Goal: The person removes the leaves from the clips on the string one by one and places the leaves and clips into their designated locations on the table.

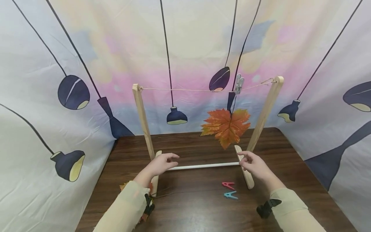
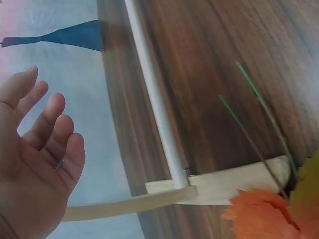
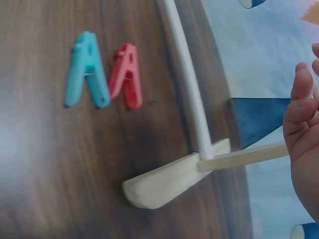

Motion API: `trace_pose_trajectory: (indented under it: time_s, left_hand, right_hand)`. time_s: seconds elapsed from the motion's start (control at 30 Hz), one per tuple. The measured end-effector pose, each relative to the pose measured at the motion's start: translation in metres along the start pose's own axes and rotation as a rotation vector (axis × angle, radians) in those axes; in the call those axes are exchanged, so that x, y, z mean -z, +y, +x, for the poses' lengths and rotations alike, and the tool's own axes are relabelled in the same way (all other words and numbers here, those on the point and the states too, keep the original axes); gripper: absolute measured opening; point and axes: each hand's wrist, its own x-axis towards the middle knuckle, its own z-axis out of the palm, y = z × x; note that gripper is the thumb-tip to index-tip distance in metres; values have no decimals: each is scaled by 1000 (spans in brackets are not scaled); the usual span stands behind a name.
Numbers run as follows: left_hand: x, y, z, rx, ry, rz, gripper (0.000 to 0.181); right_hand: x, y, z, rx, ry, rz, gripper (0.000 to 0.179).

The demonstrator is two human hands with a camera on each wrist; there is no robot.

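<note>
My left hand (image 1: 162, 163) is held beside the left post of a small wooden drying rack (image 1: 142, 116), palm empty and fingers loosely bent. Near the rack's right foot hovers my right hand (image 1: 255, 166), its fingers curled loosely around nothing. An orange maple leaf (image 1: 227, 127) hangs by its stem from a pale grey clothespin (image 1: 239, 85) on the rack's string (image 1: 185, 90). A red clothespin (image 3: 118, 73) and a blue clothespin (image 3: 77, 77) lie on the table between the hands, toward the right.
A white rod (image 1: 205, 166) joins the rack's two feet. More artificial leaves (image 2: 264, 214) with thin stems lie by the left foot, partly hidden under the left forearm in the head view. Behind the dark wood table (image 1: 194, 206) hangs a lamp-printed cloth (image 1: 191, 38).
</note>
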Motion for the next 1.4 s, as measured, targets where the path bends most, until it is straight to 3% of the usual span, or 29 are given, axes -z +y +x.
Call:
trace_pose_trajectory:
  time_s: [0.27, 0.4, 0.47, 0.7, 1.0, 1.4]
  left_hand:
    - [12, 11, 6, 2, 17, -2, 33]
    - [16, 16, 9, 25, 35, -22, 33]
    - [17, 21, 11, 32, 45, -25, 33]
    - [19, 37, 25, 10, 54, -1, 33]
    - [25, 52, 29, -8, 67, -4, 34]
    - [28, 67, 36, -40, 71, 14, 36]
  right_hand:
    - [15, -24, 6, 8, 16, 17, 35]
    - [21, -29, 10, -22, 20, 7, 35]
    - [22, -21, 15, -26, 22, 8, 36]
    - [26, -31, 20, -28, 33, 32, 38]
    - [38, -41, 22, -7, 26, -46, 35]
    - [46, -53, 28, 15, 37, -51, 33]
